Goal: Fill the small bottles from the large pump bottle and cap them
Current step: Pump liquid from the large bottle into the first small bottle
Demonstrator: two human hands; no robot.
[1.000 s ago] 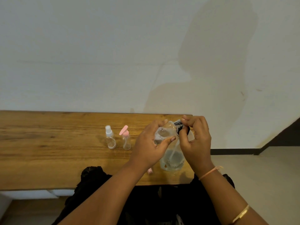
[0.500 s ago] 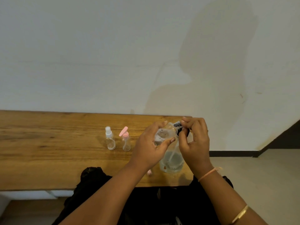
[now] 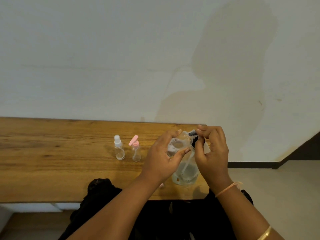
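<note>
The right hand (image 3: 212,153) hid most of the black pump (image 3: 193,142), the left hand (image 3: 162,158) half hid what seemed a small bottle (image 3: 177,145), its wrist covered most of a pink thing (image 3: 161,185), and the table (image 3: 52,161) ran past the left edge.

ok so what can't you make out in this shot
Head view:
- spout of the black pump head on the large clear plastic pump bottle: hidden by the right hand's fingers.
- that bottle's shoulder: partly covered by the gripping left hand.
- small pink item at the wooden table's near edge: mostly under the left wrist.
- fill level of the small clear bottle with white spray cap and the small clear bottle with pink pump top: too small to tell.
</note>
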